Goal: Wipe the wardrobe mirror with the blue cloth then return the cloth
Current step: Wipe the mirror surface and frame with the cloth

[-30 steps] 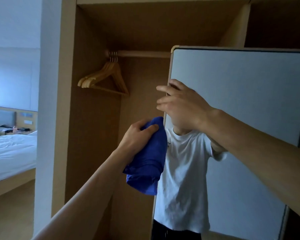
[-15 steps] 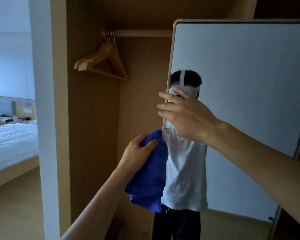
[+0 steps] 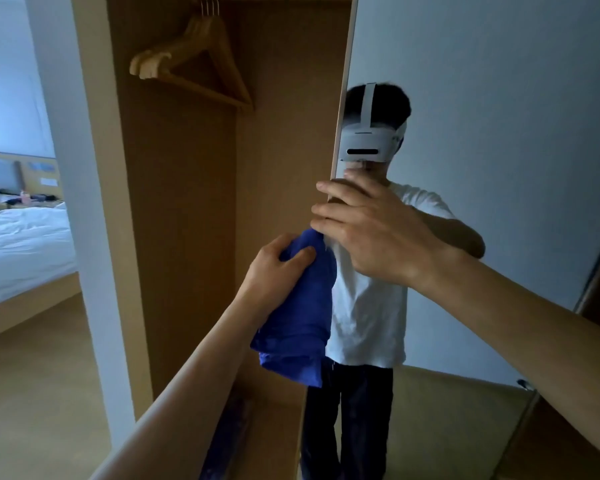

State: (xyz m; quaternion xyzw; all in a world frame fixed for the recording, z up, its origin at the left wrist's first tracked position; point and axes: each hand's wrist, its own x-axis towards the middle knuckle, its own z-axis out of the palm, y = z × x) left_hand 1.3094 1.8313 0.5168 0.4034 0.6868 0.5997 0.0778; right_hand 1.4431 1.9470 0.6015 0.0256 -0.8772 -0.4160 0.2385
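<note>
The wardrobe mirror [image 3: 499, 140] is a tall panel on the right, with its wooden left edge running down the middle of the view. My right hand [image 3: 371, 233] grips that left edge at chest height, fingers wrapped around it. My left hand [image 3: 278, 268] is shut on the bunched blue cloth [image 3: 302, 323], which hangs just left of the mirror's edge, below my right hand. The cloth's upper end touches my right hand's fingers. The mirror reflects a person in a white shirt and a headset.
The open wardrobe bay [image 3: 187, 237] lies left of the mirror, with wooden hangers [image 3: 191, 60] on a rail at the top. A white wall post [image 3: 73, 202] stands left of it. Beyond are a bed [image 3: 18, 247] and wooden floor [image 3: 32, 393].
The view has dropped, so the mirror's top edge and rail have left the frame. Both hands sit lower along the mirror's edge; the cloth stays in my left hand.
</note>
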